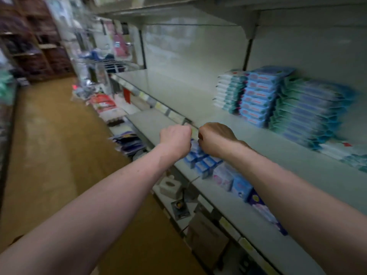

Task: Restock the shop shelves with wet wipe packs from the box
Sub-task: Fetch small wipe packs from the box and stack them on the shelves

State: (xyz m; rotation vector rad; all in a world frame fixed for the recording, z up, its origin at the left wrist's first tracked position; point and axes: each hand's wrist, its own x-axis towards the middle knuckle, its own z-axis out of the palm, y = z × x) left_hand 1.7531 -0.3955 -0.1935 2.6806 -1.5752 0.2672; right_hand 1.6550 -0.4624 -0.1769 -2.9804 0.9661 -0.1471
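Observation:
Three stacks of wet wipe packs stand on the grey middle shelf [198,96] at the right: a white-and-teal stack [229,90], a blue stack [258,96] and a larger, blurred teal-and-blue stack [309,114]. My left hand [175,139] and my right hand [216,138] are side by side at that shelf's front edge, backs toward me and fingers curled into fists. I see nothing in either hand; the fingertips are hidden. Small blue packs [202,161] lie on the lower shelf just beneath my hands. A brown cardboard box [206,241] sits low down under the shelves.
More packs [240,185] line the lower shelf to the right. A white tissue-box item [168,185] sits below. Goods [107,108] are piled along the shelf foot further down the aisle. The brown floor [49,145] runs left, with dark wooden shelving [35,46] beyond.

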